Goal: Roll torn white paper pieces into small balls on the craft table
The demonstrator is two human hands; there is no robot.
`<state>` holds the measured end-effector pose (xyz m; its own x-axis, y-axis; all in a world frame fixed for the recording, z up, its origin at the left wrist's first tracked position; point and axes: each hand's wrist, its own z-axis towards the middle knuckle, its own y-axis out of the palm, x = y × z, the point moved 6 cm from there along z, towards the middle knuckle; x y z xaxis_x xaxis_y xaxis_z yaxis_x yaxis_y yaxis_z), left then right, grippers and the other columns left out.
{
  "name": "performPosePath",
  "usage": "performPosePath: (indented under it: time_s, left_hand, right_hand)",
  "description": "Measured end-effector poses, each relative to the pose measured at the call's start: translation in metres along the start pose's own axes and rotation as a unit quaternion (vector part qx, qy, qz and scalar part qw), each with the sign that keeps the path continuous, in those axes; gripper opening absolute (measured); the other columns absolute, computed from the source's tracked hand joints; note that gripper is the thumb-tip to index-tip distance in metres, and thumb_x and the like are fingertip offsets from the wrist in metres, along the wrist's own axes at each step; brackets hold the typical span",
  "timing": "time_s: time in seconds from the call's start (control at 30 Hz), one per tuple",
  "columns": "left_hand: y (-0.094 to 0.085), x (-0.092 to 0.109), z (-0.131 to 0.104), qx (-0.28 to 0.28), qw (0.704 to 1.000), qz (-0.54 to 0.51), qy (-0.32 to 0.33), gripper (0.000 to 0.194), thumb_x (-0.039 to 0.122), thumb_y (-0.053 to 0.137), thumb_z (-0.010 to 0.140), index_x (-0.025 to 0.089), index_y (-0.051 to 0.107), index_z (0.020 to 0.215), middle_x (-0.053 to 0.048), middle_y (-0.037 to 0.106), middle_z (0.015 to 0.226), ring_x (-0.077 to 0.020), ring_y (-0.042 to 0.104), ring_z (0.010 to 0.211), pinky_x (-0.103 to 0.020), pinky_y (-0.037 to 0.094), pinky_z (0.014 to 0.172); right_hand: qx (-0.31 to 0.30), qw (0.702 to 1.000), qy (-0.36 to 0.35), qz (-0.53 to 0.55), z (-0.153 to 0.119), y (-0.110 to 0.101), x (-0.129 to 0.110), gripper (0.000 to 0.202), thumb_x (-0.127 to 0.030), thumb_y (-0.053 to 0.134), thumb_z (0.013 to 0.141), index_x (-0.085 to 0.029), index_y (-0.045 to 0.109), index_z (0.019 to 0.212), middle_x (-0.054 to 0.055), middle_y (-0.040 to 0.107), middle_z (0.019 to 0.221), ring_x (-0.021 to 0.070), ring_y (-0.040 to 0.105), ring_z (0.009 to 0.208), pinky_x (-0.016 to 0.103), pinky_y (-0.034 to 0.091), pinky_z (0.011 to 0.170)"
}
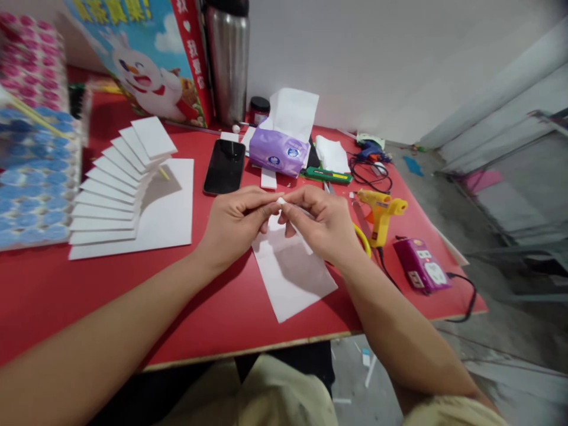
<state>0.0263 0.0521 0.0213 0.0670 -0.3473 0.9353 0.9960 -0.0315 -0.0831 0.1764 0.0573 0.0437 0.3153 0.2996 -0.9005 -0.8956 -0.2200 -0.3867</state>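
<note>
Between the fingertips of my left hand (237,222) and my right hand (322,222) is a small white piece (281,201), too small to tell its kind. Both hands are closed in a pinch and meet over the table. Beneath them lies a white tissue sheet (295,284), partly shaded and partly covered by my fingers. To the left, a fanned stair of white foam boards (106,204) rests on a flat white board (177,207). Right of my right hand stands a yellow glue gun (381,216).
Behind my hands are a black phone (225,167), a purple tissue pack (279,151), a green utility knife (327,175) and a steel flask (229,65). A purple power socket box (421,265) sits near the red table's (199,331) right edge. Pink and blue flower trays (38,177) stand left.
</note>
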Motion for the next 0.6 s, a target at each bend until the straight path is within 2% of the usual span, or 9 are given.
performPosePath:
  time_s: [0.1, 0.17, 0.23, 0.37, 0.5, 0.6]
  left_hand:
    - [-0.001, 0.004, -0.002, 0.012, 0.999, 0.023, 0.034, 0.013, 0.028, 0.071, 0.092, 0.024, 0.084, 0.094, 0.000, 0.069, 0.076, -0.0094, 0.055, 0.056, -0.025, 0.046, 0.056]
    - [-0.002, 0.006, -0.001, 0.020, 0.998, 0.035, 0.043, 0.014, 0.027, 0.070, 0.092, 0.024, 0.083, 0.094, -0.001, 0.070, 0.080, -0.0099, 0.056, 0.058, -0.026, 0.047, 0.058]
    - [-0.005, 0.008, 0.000, 0.033, 0.997, 0.051, 0.040, 0.013, 0.028, 0.070, 0.092, 0.024, 0.083, 0.094, -0.001, 0.072, 0.082, -0.0113, 0.058, 0.061, -0.027, 0.048, 0.062]
    - [-0.008, 0.011, 0.005, 0.023, 0.999, 0.042, 0.016, 0.011, 0.029, 0.073, 0.088, 0.023, 0.082, 0.092, -0.003, 0.075, 0.085, -0.0158, 0.065, 0.073, -0.028, 0.051, 0.067]
    - [-0.005, 0.011, 0.006, -0.013, 1.000, 0.009, 0.016, 0.009, 0.029, 0.076, 0.085, 0.023, 0.082, 0.089, -0.004, 0.079, 0.092, -0.0187, 0.070, 0.084, -0.031, 0.055, 0.080]
    - [-0.005, 0.010, 0.007, -0.028, 0.999, 0.017, 0.017, 0.010, 0.031, 0.077, 0.085, 0.023, 0.082, 0.088, -0.005, 0.079, 0.093, -0.0205, 0.071, 0.088, -0.032, 0.056, 0.081]
  right_hand:
    - [0.005, 0.999, 0.024, 0.044, 0.000, 0.001, 0.000, 0.020, -0.034, 0.072, 0.091, -0.015, 0.066, 0.086, 0.002, 0.071, 0.073, 0.0129, 0.068, 0.058, 0.025, 0.055, 0.056]
    - [-0.023, 0.990, 0.076, 0.116, 0.002, 0.000, 0.004, 0.027, -0.040, 0.078, 0.086, -0.015, 0.067, 0.087, 0.004, 0.073, 0.076, 0.0149, 0.071, 0.063, 0.028, 0.060, 0.064]
    - [-0.076, 0.965, 0.150, 0.201, 0.005, 0.001, 0.011, 0.036, -0.050, 0.077, 0.085, -0.016, 0.068, 0.094, 0.007, 0.076, 0.081, 0.0182, 0.074, 0.068, 0.034, 0.063, 0.071]
    - [-0.176, 0.890, 0.282, 0.311, 0.005, 0.006, 0.028, 0.056, -0.068, 0.051, 0.095, -0.015, 0.068, 0.105, 0.014, 0.078, 0.087, 0.0268, 0.076, 0.077, 0.045, 0.064, 0.072]
    - [-0.270, 0.817, 0.327, 0.391, -0.001, 0.019, 0.031, 0.048, -0.060, 0.051, 0.098, -0.015, 0.068, 0.096, 0.013, 0.077, 0.089, 0.0253, 0.075, 0.080, 0.044, 0.063, 0.075]
    - [-0.276, 0.787, 0.316, 0.452, -0.003, 0.023, 0.025, 0.031, -0.047, 0.060, 0.097, -0.017, 0.066, 0.096, 0.004, 0.071, 0.080, 0.0150, 0.064, 0.060, 0.037, 0.062, 0.068]
